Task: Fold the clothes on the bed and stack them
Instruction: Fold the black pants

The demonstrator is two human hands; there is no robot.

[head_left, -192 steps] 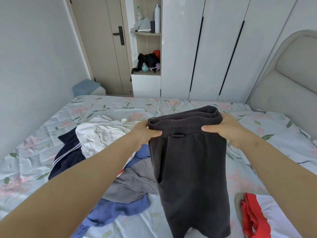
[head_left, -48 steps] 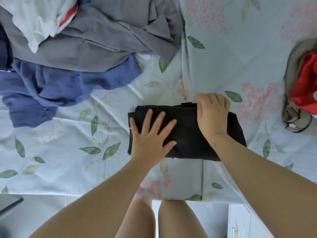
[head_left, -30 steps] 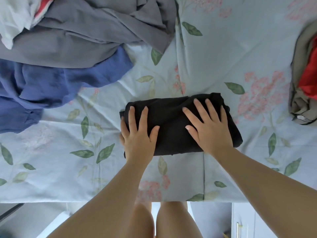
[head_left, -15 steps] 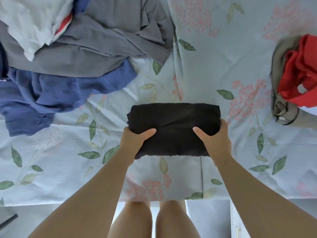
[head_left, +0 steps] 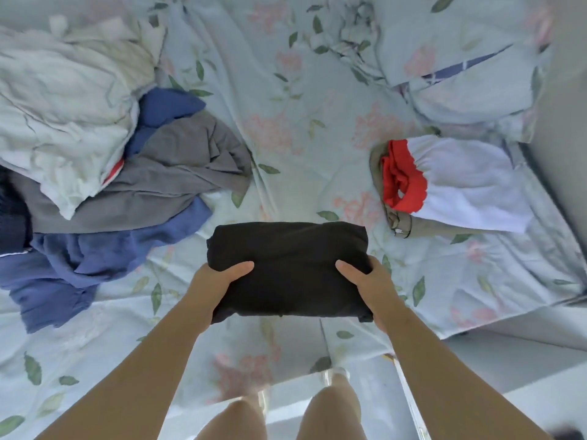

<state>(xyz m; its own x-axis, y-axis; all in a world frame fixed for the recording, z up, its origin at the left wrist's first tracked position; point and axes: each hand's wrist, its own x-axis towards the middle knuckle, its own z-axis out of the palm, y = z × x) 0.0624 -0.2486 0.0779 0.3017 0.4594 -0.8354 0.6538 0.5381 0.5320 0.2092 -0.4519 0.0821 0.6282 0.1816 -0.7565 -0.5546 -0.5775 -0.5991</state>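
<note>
A folded black garment [head_left: 287, 265] is held a little above the floral bed sheet [head_left: 286, 128]. My left hand [head_left: 211, 281] grips its near left edge, thumb on top. My right hand [head_left: 368, 281] grips its near right edge the same way. To the right lies a folded stack [head_left: 457, 182]: a white and red garment on top of an olive one. On the left is a loose heap of unfolded clothes: a grey piece [head_left: 165, 179], a blue piece [head_left: 95, 258] and a white piece [head_left: 63, 100].
A pillow [head_left: 460, 68] in the same floral fabric lies at the far right. The near edge of the bed [head_left: 286, 385] runs in front of my bare legs. A dark navy garment [head_left: 9, 217] shows at the far left.
Both hands went from pressing flat on the black garment to gripping its near edge and lifting it. The view has tilted up, showing more of the bed and the folded stack.
</note>
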